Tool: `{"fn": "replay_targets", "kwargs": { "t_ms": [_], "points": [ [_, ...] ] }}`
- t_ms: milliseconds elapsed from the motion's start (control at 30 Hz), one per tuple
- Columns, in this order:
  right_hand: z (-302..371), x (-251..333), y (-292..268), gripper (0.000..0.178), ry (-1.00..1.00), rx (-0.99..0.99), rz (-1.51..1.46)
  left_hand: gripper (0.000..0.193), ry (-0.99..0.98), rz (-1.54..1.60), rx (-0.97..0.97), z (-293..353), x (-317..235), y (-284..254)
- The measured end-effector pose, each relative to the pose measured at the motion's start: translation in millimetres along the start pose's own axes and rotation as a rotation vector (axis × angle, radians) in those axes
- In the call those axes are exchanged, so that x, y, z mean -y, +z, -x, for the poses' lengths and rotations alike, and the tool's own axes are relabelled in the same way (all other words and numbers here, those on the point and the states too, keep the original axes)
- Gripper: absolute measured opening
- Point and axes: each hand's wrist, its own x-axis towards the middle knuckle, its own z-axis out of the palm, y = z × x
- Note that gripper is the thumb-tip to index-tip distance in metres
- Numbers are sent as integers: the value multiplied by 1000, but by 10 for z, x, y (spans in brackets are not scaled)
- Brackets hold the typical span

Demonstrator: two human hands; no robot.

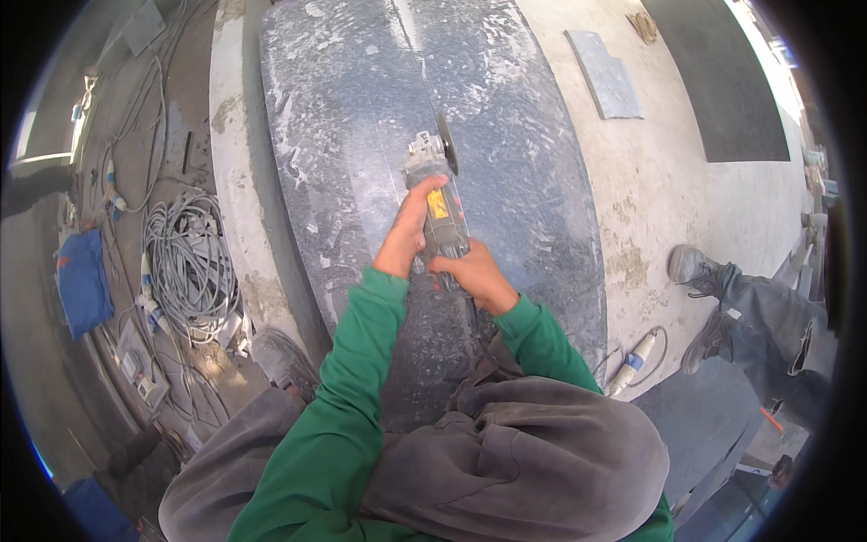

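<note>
An angle grinder (442, 217), grey with a yellow label, is held over a large dark stone slab (533, 226) streaked with pale dust. My left hand (412, 224) grips the front of its body, thumb along the top. Round the rear of the tool, near the cord, my right hand (479, 275) is closed. The thin cutting disc (448, 144) stands on edge at the right of the grinder head. Its far edge meets a straight line (417, 59) running away across the slab. Whether the disc is spinning I cannot tell.
Left of the slab lie a coiled grey cable (190, 266), loose cords and a blue cloth (83, 282). At right are a small stone offcut (605, 77), a dark sheet (722, 81), a blue-and-white cable connector (635, 363) and another person's shoes (695, 269).
</note>
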Motion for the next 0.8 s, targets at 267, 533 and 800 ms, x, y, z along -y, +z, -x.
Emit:
{"fn": "replay_targets", "kwargs": {
  "t_ms": [267, 533, 800],
  "points": [
    [-301, 145, -21, 25, 12, -3, 8, 56, -14, -28, 25, -345, -191, -71],
    [-246, 120, -6, 27, -31, -3, 83, 54, -19, -22, 14, -302, -153, -95],
    [-109, -32, -57, 29, -50, -6, 13, 50, -14, -63, -2, -80, -72, 45]
  ]
}}
